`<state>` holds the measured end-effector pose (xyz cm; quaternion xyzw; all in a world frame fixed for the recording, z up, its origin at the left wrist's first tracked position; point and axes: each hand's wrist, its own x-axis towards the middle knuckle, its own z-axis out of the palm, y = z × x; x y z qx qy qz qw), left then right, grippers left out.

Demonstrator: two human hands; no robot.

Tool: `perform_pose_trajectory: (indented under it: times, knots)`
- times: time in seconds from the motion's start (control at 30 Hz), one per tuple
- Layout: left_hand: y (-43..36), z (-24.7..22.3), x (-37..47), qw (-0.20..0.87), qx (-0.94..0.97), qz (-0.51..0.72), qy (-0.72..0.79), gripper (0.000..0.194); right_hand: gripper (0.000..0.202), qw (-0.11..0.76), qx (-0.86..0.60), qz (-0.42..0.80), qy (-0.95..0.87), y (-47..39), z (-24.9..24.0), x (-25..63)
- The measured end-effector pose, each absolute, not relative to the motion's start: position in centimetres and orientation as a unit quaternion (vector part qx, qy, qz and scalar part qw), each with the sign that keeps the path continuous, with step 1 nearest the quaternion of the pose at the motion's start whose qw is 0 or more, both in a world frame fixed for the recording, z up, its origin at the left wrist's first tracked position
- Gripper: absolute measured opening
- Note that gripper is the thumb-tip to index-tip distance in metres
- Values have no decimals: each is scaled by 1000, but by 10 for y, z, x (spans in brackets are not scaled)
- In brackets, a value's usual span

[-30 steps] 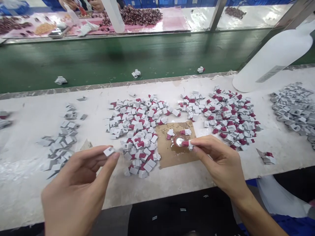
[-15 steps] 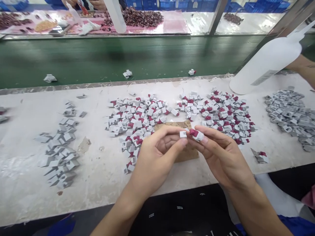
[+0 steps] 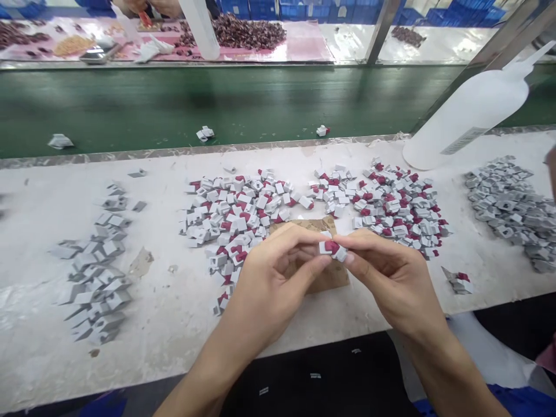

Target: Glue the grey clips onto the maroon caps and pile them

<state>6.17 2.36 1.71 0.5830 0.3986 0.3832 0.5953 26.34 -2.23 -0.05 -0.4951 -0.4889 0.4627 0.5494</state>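
Observation:
My left hand (image 3: pixel 271 284) pinches a small light-grey plastic piece (image 3: pixel 322 248) between thumb and fingertips. Facing it, my right hand (image 3: pixel 397 284) is closed on a grey plastic piece with a maroon part (image 3: pixel 332 247). The two pieces meet between my fingertips, the maroon part in the middle; how deeply they fit cannot be seen. Beneath the hands lies a brown cardboard scrap (image 3: pixel 332 278), partly covered. Beyond the left hand spreads a pile of grey-and-maroon pieces (image 3: pixel 238 214), and a similar pile (image 3: pixel 399 202) lies past the right hand.
Plain grey pieces are heaped at left (image 3: pixel 102 266) and far right (image 3: pixel 512 202). A white squeeze bottle (image 3: pixel 471 119) leans at the back right. Behind the table runs a green conveyor belt (image 3: pixel 260 98) with several pieces on it. Across it, a co-worker's hands (image 3: pixel 167 7) show.
The two pieces were apart and now touch, my hands having drawn together. Pieces on the belt have shifted left. A co-worker's forearm at right has mostly left the view.

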Motion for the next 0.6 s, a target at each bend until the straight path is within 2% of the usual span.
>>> perform_pose_trajectory:
  times: [0.13, 0.23, 0.3, 0.37, 0.43, 0.53, 0.6]
  knots:
    - [40, 24, 52, 585, 621, 334, 401, 8, 25, 516, -480, 484, -520, -7, 13, 270]
    - [77, 33, 50, 556, 649, 298, 425, 11, 27, 434, -499, 465, -589, 36, 28, 282]
    - [114, 41, 52, 478, 677, 297, 475, 13, 39, 377, -565, 367, -636, 86, 35, 286]
    - [155, 49, 57, 381, 693, 295, 536, 15, 50, 329, -647, 217, -653, 146, 36, 285]
    - [196, 52, 65, 320, 691, 278, 585, 18, 54, 312, -663, 181, -656, 205, 29, 278]
    - [246, 45, 85, 298, 678, 252, 623, 31, 41, 280, -659, 183, -673, 268, 13, 267]
    - [269, 34, 100, 296, 666, 238, 642, 32, 29, 263, -663, 190, -674, 286, 6, 262]
